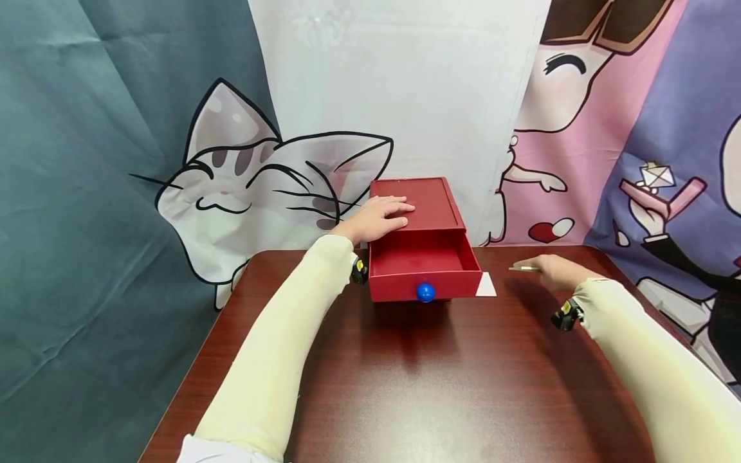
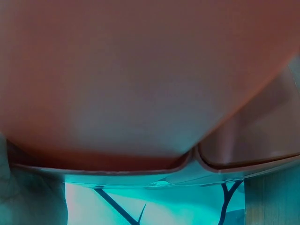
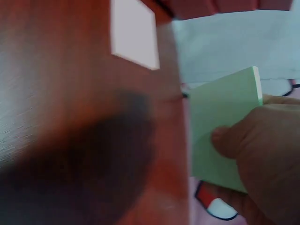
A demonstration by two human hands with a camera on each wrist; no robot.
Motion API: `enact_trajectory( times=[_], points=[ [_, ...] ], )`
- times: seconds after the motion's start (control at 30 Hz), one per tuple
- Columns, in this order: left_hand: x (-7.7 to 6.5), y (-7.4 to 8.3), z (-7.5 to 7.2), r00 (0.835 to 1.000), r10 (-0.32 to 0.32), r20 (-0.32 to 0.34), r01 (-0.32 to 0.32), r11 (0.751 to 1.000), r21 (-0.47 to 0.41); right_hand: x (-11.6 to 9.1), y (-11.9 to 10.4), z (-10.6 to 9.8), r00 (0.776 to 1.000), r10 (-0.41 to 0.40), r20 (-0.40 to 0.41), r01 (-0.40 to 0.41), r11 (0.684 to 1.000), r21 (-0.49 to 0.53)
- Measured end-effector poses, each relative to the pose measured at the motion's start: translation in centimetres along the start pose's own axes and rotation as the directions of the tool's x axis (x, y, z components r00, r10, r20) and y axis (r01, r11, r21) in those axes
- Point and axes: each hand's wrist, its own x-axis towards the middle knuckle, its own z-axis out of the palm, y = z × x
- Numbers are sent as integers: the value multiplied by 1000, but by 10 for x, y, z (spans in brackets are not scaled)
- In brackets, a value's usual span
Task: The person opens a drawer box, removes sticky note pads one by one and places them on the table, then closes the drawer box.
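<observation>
A red box (image 1: 415, 196) stands at the back of the table with its drawer (image 1: 425, 284) pulled out toward me. The drawer has a round blue knob (image 1: 425, 292), and its visible inside is bare red. My left hand (image 1: 379, 217) rests on the box's top near the left edge, fingers stretched to the right. To the right of the box, my right hand (image 1: 558, 271) holds a thin, square, pale green note pad (image 3: 225, 126) over the table. The thumb presses on the pad's face in the right wrist view, while other fingers are partly hidden behind it.
A white square piece (image 1: 486, 285) lies on the dark wood table (image 1: 440, 386) just right of the drawer. Behind the table hangs a printed cloth backdrop (image 1: 405, 77) with cartoon figures. Blurred close surfaces fill most of the left wrist view.
</observation>
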Motion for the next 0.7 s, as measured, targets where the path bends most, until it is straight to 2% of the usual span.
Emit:
enact_trajectory(
  times=[0.17, 0.3, 0.5, 0.7],
  points=[
    [1, 0, 0, 1000, 3, 2, -3, 1000, 7, -6, 1, 26, 995, -83, -49, 82, 996, -36],
    [1, 0, -1, 1000, 5, -4, -5, 1000, 2, -6, 4, 42, 991, -96, -93, 91, 994, -58],
    [0, -1, -1, 1000, 9, 0, -9, 1000, 14, -4, 9, 57, 991, -50, -128, 42, 997, -59],
    [-1, 0, -1, 1000, 15, 5, -15, 1000, 8, -8, 12, 68, 995, 10, -103, -17, 998, -68]
  ],
)
